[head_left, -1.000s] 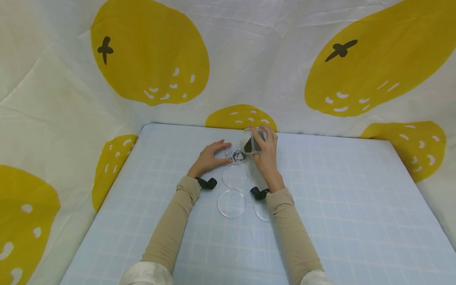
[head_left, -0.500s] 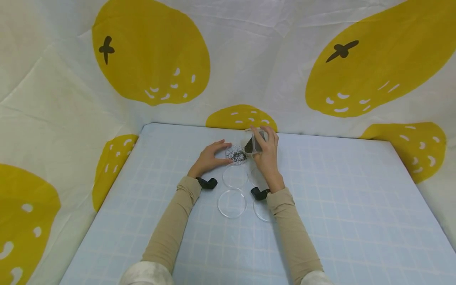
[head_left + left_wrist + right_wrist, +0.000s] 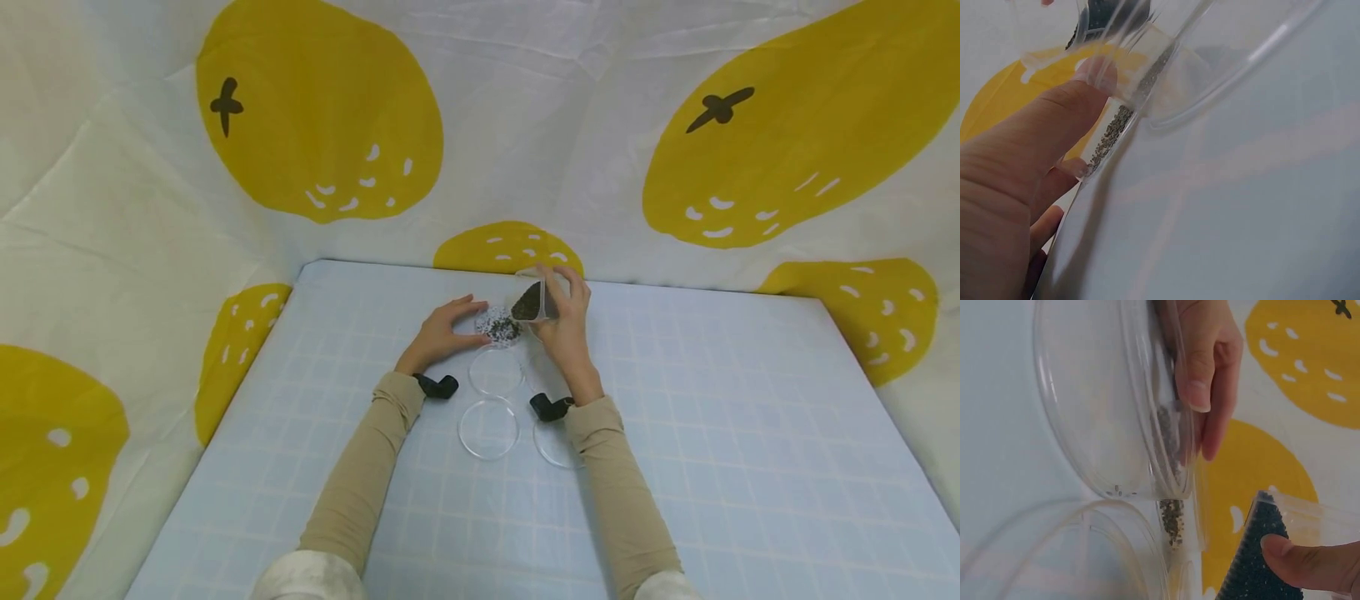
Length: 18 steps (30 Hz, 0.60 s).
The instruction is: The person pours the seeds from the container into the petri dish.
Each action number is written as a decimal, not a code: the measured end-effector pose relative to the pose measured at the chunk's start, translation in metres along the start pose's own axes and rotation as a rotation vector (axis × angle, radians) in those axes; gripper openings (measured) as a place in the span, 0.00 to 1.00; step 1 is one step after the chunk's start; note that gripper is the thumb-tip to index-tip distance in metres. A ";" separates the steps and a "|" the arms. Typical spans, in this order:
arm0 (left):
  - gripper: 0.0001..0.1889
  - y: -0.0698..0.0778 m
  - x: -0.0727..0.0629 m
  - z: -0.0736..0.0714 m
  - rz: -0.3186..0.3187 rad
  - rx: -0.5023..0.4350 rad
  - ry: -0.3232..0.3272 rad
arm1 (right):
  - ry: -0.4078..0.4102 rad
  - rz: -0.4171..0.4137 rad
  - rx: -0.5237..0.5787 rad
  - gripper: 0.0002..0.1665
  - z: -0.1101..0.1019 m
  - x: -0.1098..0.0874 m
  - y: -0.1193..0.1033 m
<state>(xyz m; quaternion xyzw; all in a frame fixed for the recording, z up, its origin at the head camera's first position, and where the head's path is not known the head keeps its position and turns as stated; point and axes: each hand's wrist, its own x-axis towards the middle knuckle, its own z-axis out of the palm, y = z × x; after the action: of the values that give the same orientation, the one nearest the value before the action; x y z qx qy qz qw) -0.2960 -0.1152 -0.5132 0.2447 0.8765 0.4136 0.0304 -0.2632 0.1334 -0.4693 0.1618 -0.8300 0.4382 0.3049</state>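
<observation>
And here are both arms, stretched forward and slanting inward, the left sleeve (image 3: 360, 467) and right sleeve (image 3: 626, 492) both tan, a small black device strapped at each wrist. The left grip (image 3: 441, 332) sits low, turned inward; the right grip (image 3: 567, 327) is raised just across from it, bent over toward the left.

Below them spreads the tabletop (image 3: 735, 417), pale blue with white grid lines. Beyond both grips, and off to the left, hangs a white backdrop (image 3: 525, 142) splashed with big yellow fruit.

Now the left grip: a wide C, thumb at the near side, fingers at the far side, holding the speckled dish (image 3: 498, 327) between them, dark granules scattered and bunched inside. The right grip is closed more tightly, thumb and fingers clasping a clear container (image 3: 531, 302) above the tabletop, tipped, its mouth facing the speckled dish, dark granules gathered inside.

Four more clear dishes lie on the person's side of the grips: the nearer-placed dish (image 3: 496, 372) just beside the left grip's thumb, another dish (image 3: 487, 427) closer to the person, and two partly covered dishes (image 3: 553, 443) beneath the right grip's wrist and arm.
</observation>
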 end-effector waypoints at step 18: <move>0.37 0.000 0.000 0.000 -0.032 0.014 -0.010 | -0.025 0.251 0.122 0.59 -0.030 0.005 0.000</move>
<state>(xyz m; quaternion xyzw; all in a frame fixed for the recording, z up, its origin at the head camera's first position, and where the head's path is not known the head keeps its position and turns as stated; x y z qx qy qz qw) -0.2956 -0.1154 -0.5136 0.2329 0.8830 0.4055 0.0395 -0.2557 0.1584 -0.4533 0.0805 -0.8192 0.5206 0.2268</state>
